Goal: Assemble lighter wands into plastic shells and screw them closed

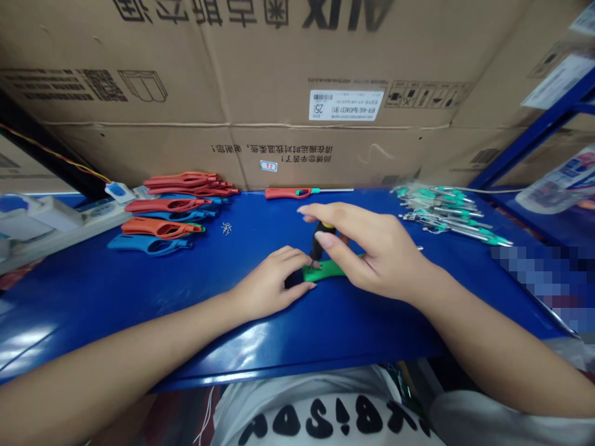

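Note:
A green lighter handle [331,269] lies on the blue table, partly covered by my hands. My left hand [274,282] pinches its left end between thumb and fingers. Above it, my right hand [372,248] grips a short screwdriver [317,248] with a black and yellow handle. The screwdriver stands nearly upright, its tip down at the left end of the green handle. Whether the tip sits in a screw is too small to tell. A thin metal end [419,248] shows just beyond my right hand.
Red, orange and blue lighter shells [160,228] are stacked at the left, with small screws [226,228] beside them. A red lighter [288,193] lies at the back. Metal rods with green parts [446,210] are heaped at the right. A power strip [100,217] runs along the left; cardboard [232,111] stands behind.

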Tool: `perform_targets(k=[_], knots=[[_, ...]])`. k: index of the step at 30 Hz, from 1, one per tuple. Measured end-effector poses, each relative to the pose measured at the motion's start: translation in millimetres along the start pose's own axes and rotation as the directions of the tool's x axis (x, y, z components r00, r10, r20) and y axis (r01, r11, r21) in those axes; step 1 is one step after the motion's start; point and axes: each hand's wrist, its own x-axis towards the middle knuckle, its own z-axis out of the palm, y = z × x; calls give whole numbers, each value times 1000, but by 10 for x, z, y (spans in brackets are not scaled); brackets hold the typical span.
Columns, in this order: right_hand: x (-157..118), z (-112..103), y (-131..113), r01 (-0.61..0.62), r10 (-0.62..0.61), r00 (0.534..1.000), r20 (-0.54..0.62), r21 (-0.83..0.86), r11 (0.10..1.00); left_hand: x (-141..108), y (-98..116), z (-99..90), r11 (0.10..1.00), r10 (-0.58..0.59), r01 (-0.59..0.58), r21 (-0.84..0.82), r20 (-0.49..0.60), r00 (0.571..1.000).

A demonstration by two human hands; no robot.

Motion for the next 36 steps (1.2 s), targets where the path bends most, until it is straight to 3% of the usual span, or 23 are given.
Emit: perform_targets(k=[3,7,12,17,22,26,28,32,36], knots=[[0,-4,16,-14,6,999,50,157,987,1,-4,3,1000,5,-5,1,7,1000],[-1,17,60,19,-19,998,-55,11,1000,-4,-7,10,1000,3,-3,-2,-7,1000],[-2,14,53,-11,15,1000,-21,188,982,1,12,-8,1000,-8,8,-4,18,1000],[-13,21,77,68,-74,986,-152,-44,997,4,21,-13,1000,-10,10,-7,6,1000],[5,44,102,11,6,995,-100,167,986,7,30,-19,1000,-2,2,1,6,1000],[25,30,115,48,-50,984,-170,-14,999,9,35,-23,1000,-18,18,-2,15,1000],[18,20,112,35,-39,991,-125,-30,999,9,35,-23,1000,-19,19,-2,13,1000],[0,16,98,-2,-3,1000,23,198,980,8,27,-18,1000,-11,11,2,12,1000],[5,19,112,14,-11,1000,-28,123,992,6,15,-13,1000,-11,11,-4,18,1000]])
